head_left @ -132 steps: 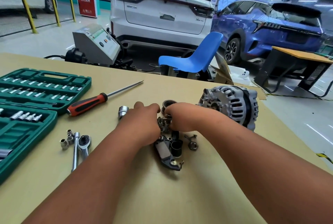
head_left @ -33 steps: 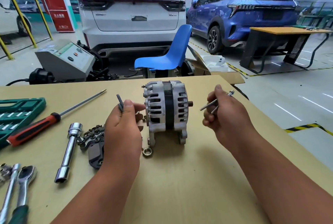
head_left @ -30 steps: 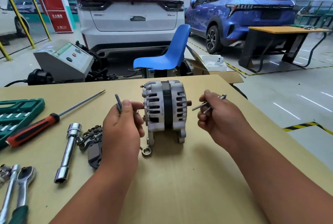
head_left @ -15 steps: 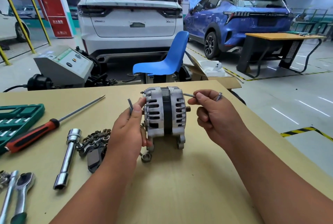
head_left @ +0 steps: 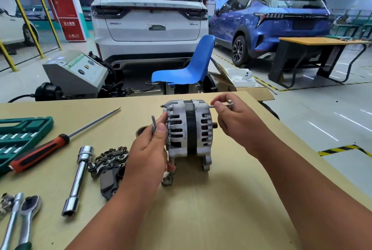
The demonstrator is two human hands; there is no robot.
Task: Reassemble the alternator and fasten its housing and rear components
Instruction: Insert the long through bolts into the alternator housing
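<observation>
**Bolt at alternator housing**

Red-handled screwdriver [head_left: 40, 152] and chrome tube socket [head_left: 77, 179] lie at left on tan tabletop [head_left: 221, 209]. Left hand [head_left: 149, 155] pinches thin threaded grey bolt [head_left: 154, 125] beside left face of ribbed silver alternator [head_left: 189, 133], upright mid-table. Right hand [head_left: 235, 123] pinches long steel bolt [head_left: 229, 102] at housing's upper right edge

silver alternator [head_left: 189, 129] upright on table [head_left: 221, 199]
</observation>
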